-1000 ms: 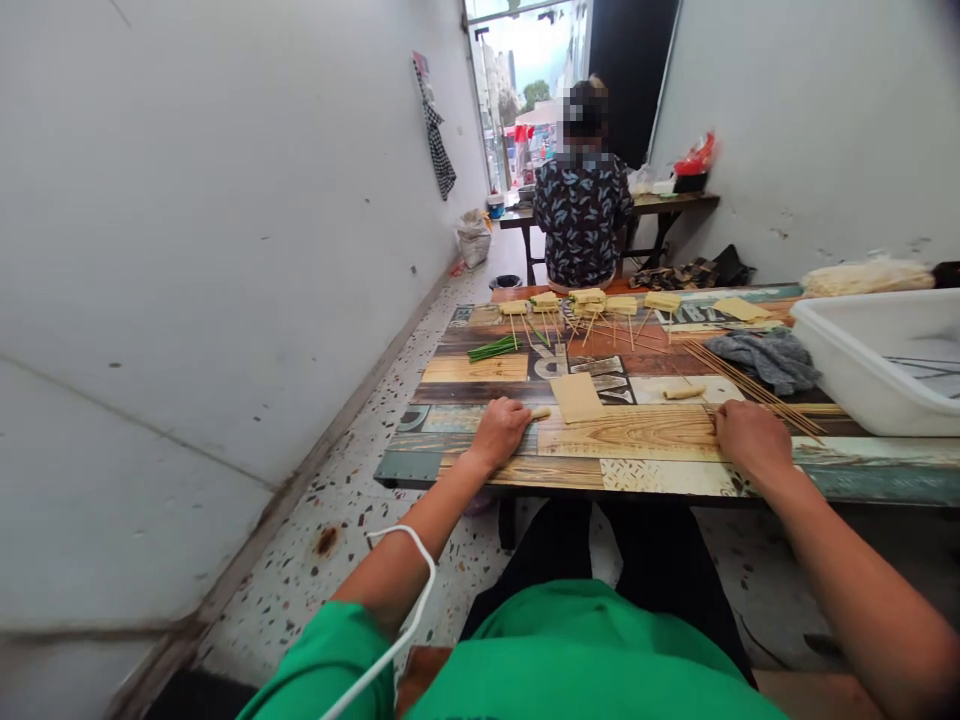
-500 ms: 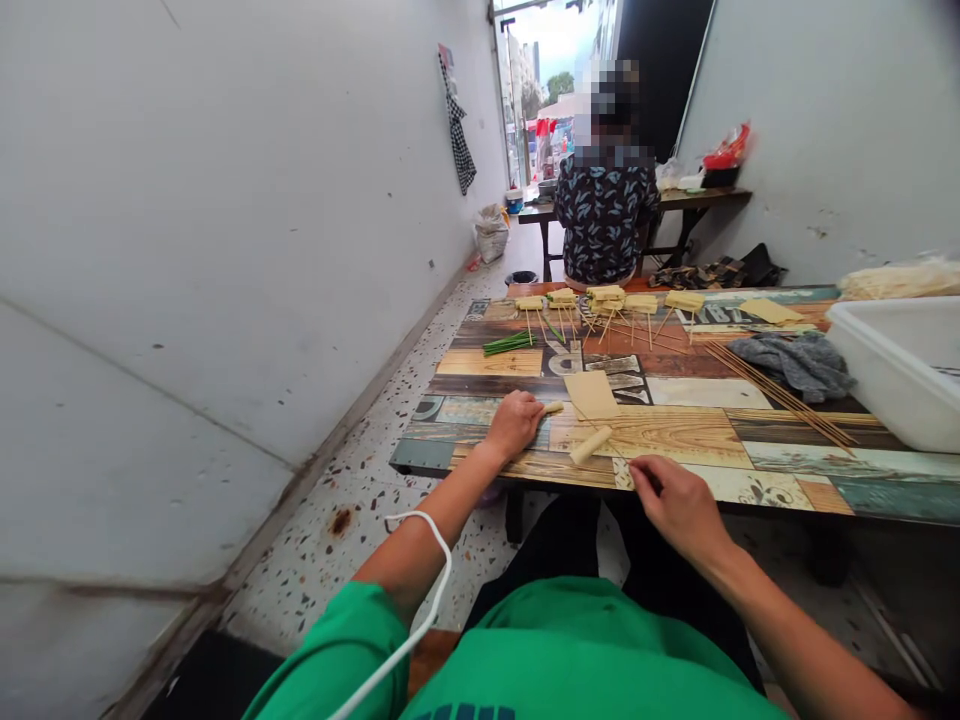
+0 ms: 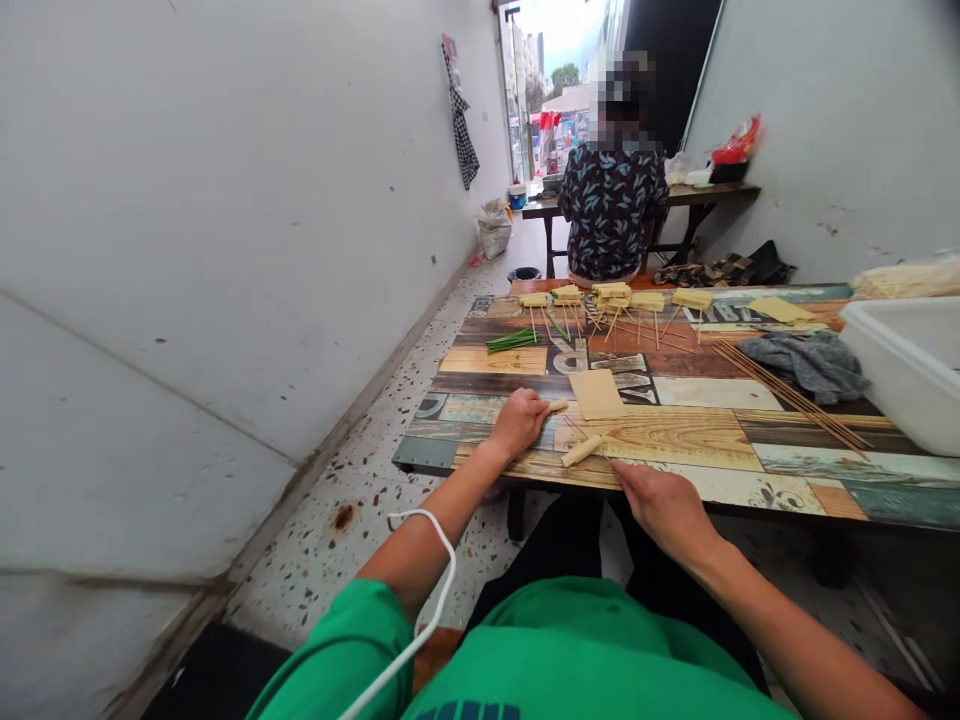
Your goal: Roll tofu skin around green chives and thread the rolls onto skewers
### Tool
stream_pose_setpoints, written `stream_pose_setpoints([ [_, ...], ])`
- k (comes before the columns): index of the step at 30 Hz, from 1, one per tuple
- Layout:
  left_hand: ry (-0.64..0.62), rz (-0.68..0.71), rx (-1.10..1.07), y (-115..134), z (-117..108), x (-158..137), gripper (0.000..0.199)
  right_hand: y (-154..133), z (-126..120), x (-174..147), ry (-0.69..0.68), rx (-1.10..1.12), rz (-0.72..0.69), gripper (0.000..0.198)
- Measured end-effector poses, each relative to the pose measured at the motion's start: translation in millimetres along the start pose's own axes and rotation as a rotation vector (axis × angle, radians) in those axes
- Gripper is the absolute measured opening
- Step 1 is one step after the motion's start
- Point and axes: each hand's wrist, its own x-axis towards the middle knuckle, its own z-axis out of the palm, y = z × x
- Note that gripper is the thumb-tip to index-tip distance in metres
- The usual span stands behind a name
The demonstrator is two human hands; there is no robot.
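Note:
My left hand point(image 3: 519, 422) is closed on a small pale tofu-skin roll point(image 3: 557, 406), whose end sticks out past my fingertips. In a pinch, my right hand point(image 3: 664, 503) grips the near end of a thin bamboo skewer point(image 3: 609, 458) at the table's front edge. A second tofu-skin roll point(image 3: 579, 452) sits threaded on that skewer, between my hands, tilted. The skewer's far end points up and left toward the roll at my left fingers. Just beyond lies a flat square tofu sheet point(image 3: 598, 394).
Several skewered rolls point(image 3: 611, 293) line the table's far side, near green stalks point(image 3: 513, 341). Loose skewers point(image 3: 795, 395), a grey cloth point(image 3: 806, 366) and a white tub point(image 3: 870, 325) are at the right. A person point(image 3: 613, 215) sits beyond, back turned.
My right hand has moved slightly left with the skewer. The roll on it has shifted left and turned to a flatter angle. My left hand keeps its hold.

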Motion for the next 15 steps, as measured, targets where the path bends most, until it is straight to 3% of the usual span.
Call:
stream_pose_setpoints([
  [15,-0.063,0.014,-0.014,-4.2,-0.6,5.0,0.035,-8.7,-2.2,8.8,-0.061,-0.002,0.036,0.032],
])
